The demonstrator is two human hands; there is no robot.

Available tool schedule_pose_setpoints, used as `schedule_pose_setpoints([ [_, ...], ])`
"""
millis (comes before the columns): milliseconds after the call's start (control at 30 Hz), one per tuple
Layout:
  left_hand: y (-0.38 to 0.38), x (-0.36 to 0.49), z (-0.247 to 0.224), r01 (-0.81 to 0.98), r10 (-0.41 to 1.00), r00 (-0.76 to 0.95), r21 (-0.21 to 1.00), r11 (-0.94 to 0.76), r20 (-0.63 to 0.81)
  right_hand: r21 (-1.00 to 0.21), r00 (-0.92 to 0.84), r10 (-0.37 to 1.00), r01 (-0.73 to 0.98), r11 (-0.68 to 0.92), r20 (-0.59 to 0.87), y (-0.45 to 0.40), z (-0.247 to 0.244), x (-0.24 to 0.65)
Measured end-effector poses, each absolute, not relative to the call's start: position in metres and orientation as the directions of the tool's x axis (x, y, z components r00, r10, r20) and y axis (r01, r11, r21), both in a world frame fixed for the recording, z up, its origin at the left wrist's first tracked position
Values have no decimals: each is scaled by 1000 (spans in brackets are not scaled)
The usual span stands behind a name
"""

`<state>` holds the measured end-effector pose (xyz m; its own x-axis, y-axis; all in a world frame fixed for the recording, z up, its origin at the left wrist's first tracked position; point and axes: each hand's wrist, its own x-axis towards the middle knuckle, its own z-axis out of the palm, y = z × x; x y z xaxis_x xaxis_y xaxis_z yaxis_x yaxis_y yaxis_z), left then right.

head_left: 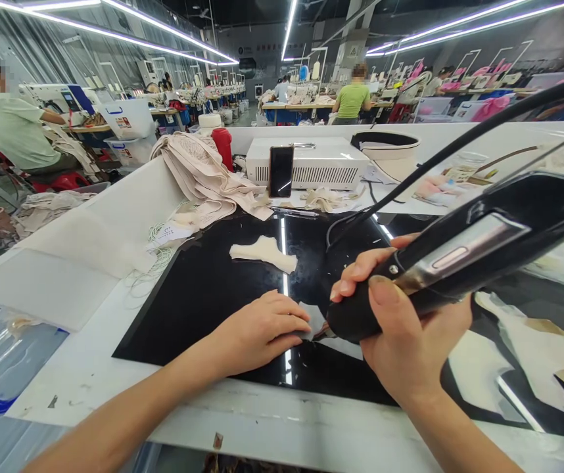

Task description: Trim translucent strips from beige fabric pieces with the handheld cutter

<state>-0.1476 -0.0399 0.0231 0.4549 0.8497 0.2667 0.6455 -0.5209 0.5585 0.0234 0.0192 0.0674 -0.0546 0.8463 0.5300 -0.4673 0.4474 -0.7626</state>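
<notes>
In the head view my right hand (415,335) is wrapped round a thick black corded handheld tool (454,243) with a silver panel on its side. Its narrow metal tip (322,330) points down at a pale grey thin piece (314,318) on a glossy black board (198,295). My left hand (267,328) rests on the board, its fingertips and thumb closed on the left side of that piece. Part of the piece is hidden behind the tool. Beyond my left hand lies a cream cut fabric piece (265,252).
A phone (281,172) leans on a white vented box (306,157) at the back. Beige fabric (203,167) is heaped at back left. Several pale cut pieces (479,368) lie at right. The tool's black cable (440,148) arches across. People sit at sewing stations beyond.
</notes>
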Motion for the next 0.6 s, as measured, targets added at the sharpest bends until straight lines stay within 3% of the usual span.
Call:
schedule_pose_setpoints([
  [433, -41, -150, 25, 656, 859, 433, 557, -508, 274, -770, -82, 826, -422, 478, 558, 26, 65, 25],
  [600, -43, -152, 25, 689, 861, 425, 517, -507, 279, -767, -11, 825, -376, 520, 565, 36, 65, 32],
])
